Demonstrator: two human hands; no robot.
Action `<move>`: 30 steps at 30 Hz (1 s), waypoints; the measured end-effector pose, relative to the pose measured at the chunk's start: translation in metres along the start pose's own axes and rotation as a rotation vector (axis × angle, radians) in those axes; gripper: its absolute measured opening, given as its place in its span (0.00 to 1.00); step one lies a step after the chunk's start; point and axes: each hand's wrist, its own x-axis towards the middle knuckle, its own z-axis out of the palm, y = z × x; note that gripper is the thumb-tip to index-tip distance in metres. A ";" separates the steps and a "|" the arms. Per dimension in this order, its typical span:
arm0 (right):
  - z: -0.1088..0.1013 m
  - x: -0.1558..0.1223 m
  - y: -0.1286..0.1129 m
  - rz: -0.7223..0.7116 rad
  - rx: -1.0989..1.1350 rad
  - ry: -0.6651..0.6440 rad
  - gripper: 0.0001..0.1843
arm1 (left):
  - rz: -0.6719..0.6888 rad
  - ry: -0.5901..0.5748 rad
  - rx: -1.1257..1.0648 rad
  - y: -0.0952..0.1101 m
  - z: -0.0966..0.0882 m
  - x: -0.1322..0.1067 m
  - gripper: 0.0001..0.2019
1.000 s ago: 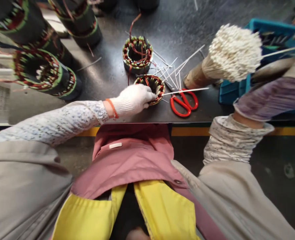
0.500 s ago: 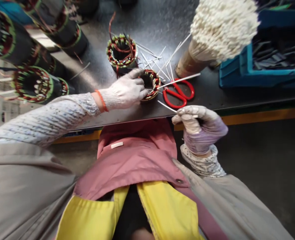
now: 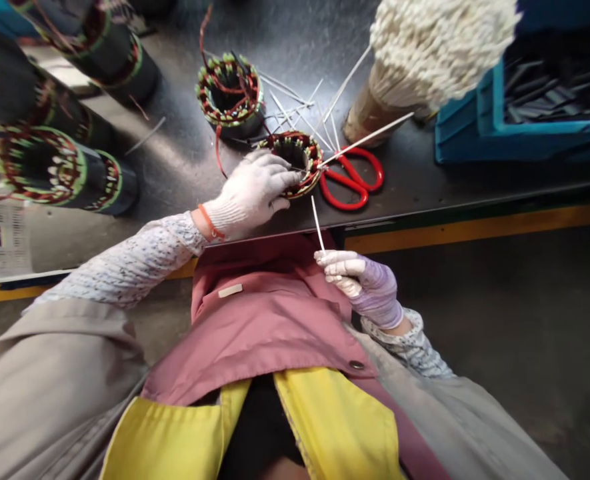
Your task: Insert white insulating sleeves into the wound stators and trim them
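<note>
My left hand (image 3: 253,192), in a white knit glove, grips the near rim of a small wound stator (image 3: 293,159) that lies on the dark bench close to its front edge. My right hand (image 3: 361,285), in a purple-and-white glove, is below the bench edge over my apron; its fingers pinch a thin white strip (image 3: 317,222) that points up toward the stator. A second stator (image 3: 230,95) with loose red wire sits just behind the first. Another long white strip (image 3: 368,139) sticks out of the held stator to the right.
Red-handled scissors (image 3: 351,181) lie right of the held stator. A thick bundle of white strips (image 3: 427,50) stands behind them, with loose strips scattered nearby. A blue bin (image 3: 525,130) is at the right. Several large stators (image 3: 49,167) lie at the left.
My right hand came back from the bundle at the far right with one white strip, down to below the bench edge, and now points it up. My left hand stayed on the stator.
</note>
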 end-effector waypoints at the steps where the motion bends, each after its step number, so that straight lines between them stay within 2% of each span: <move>1: 0.001 0.001 -0.001 0.008 -0.007 -0.006 0.11 | -0.014 0.023 -0.021 -0.001 0.000 0.000 0.23; 6: 0.010 0.010 -0.002 0.026 -0.031 -0.030 0.04 | -0.041 0.121 -0.091 0.005 0.004 -0.006 0.13; 8: 0.013 0.014 0.001 0.037 -0.036 -0.030 0.02 | -0.034 0.136 -0.099 0.006 0.005 -0.007 0.12; 14: 0.018 0.019 0.001 0.078 -0.039 0.008 0.03 | -0.013 0.082 -0.050 -0.002 0.006 -0.002 0.28; 19: 0.020 0.014 -0.011 0.142 -0.007 0.027 0.04 | 0.039 0.015 -0.069 -0.004 0.003 0.002 0.27; 30: 0.023 0.015 -0.012 0.174 0.007 0.064 0.03 | 0.032 0.021 -0.078 -0.004 0.003 0.002 0.28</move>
